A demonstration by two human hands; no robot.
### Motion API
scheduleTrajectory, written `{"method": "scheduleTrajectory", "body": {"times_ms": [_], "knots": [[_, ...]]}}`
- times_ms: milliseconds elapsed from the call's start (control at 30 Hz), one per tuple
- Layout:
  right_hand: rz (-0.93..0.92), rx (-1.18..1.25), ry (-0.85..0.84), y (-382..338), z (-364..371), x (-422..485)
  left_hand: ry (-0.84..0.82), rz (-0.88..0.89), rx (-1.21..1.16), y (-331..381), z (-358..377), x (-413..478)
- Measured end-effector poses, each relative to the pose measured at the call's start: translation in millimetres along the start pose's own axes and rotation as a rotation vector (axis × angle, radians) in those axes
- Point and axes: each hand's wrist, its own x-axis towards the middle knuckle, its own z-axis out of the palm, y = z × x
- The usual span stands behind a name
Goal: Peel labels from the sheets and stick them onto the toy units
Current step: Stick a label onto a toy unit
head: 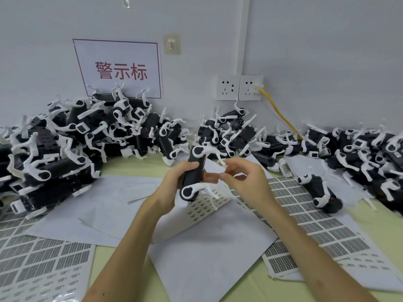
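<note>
Fingers (189, 165) of your left hand (172, 187) wrap 1 toy unit (193, 176); your right hand (248, 179) curls at its white leg (214, 152) (grip on a label unclear) above label sheets (305, 214).

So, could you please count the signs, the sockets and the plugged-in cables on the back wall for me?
Sign: 1
Sockets: 2
Yellow cable, plugged into the right-hand socket: 1
Total: 4
</note>
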Motion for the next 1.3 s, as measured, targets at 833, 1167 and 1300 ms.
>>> {"method": "scheduleTrajectory", "body": {"times_ms": [833, 1167, 1300], "knots": [[0.151, 0.235, 0.095, 0, 1, 1, 0.091, -0.066, 0.077, -9, 15, 7], [0.139, 0.222, -0.07, -7, 4, 1, 0.026, -0.139, 0.081, -27, 23, 11], [0.117, 0.145, -0.077, -7, 8, -1, 0.037, -0.122, 0.131, -31, 24, 12]]}}
